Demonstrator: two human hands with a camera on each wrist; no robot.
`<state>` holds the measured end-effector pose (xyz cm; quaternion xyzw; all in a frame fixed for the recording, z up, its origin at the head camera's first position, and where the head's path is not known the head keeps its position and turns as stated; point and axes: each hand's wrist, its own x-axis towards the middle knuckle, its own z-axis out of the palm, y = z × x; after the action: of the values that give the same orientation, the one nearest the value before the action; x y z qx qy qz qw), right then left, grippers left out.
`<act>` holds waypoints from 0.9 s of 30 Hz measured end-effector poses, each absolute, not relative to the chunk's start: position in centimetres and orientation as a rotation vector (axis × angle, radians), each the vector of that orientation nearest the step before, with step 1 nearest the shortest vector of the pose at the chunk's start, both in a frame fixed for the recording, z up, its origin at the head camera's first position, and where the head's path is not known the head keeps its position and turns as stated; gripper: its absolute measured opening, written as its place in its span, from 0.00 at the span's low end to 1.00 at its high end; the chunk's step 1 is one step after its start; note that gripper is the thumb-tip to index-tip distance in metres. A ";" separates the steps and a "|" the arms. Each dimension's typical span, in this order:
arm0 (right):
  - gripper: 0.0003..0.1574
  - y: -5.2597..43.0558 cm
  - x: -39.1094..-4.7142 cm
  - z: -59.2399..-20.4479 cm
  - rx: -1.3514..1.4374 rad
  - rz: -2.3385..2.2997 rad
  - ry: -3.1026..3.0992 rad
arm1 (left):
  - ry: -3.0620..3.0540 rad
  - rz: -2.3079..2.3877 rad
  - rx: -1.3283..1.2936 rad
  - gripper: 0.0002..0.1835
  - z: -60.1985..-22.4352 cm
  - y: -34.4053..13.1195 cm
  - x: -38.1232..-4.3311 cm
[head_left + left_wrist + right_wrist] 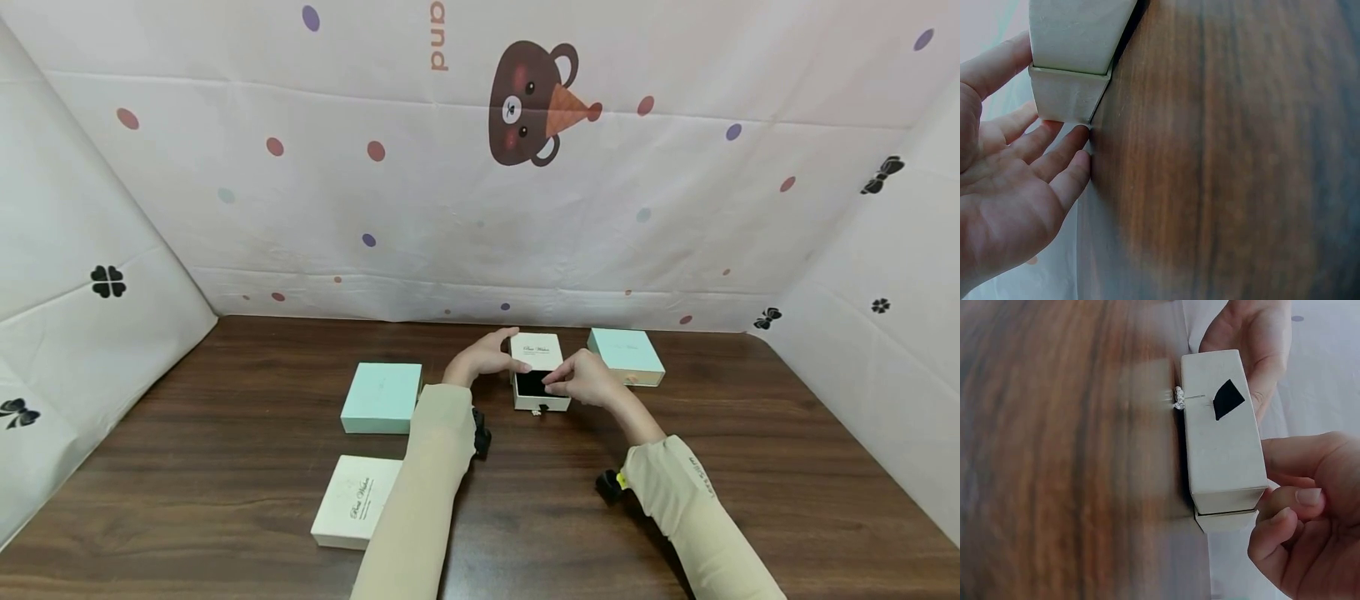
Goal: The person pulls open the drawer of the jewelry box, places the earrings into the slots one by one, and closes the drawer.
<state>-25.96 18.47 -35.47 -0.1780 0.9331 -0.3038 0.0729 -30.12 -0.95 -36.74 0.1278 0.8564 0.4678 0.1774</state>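
Note:
A small white drawer-style gift box (pixel 536 351) with dark lettering stands near the back of the table, its drawer (pixel 542 403) pulled out toward me and showing a black lining. My left hand (pixel 491 357) grips the box's sleeve from the left, thumb near its front edge, fingers at the rear end. Over the drawer's right side, my right hand (pixel 587 379) reaches in with curled fingers; I cannot tell whether they pinch something, as the fingertips are partly hidden. A black ribbon tab (pixel 1229 400) marks the drawer's front. Beside that front is a tiny sparkly piece with a thin pin (pixel 1179 398).
A mint box (pixel 626 350) stands just right of the right hand. Another mint box (pixel 382 397) and a white lettered box (pixel 356 502) are to the left of my left forearm. Patterned white sheeting (pixel 450 208) borders the brown wooden table (pixel 247 433) at the back and sides.

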 end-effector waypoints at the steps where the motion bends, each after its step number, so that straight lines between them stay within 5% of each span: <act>1: 0.08 18.5 -26.0 -35.5 -0.540 -0.908 2.807 | 2.422 1.325 0.363 0.42 -36.7 -0.9 -30.1; 27: 0.06 18.2 -25.5 -35.0 -0.820 -0.712 2.900 | 2.411 1.327 0.373 0.43 -36.8 -0.9 -30.2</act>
<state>-25.50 18.16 -34.99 -0.2648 0.9362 -0.2298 0.0225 -30.24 -0.94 -36.81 0.1322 0.8538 0.4698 0.1813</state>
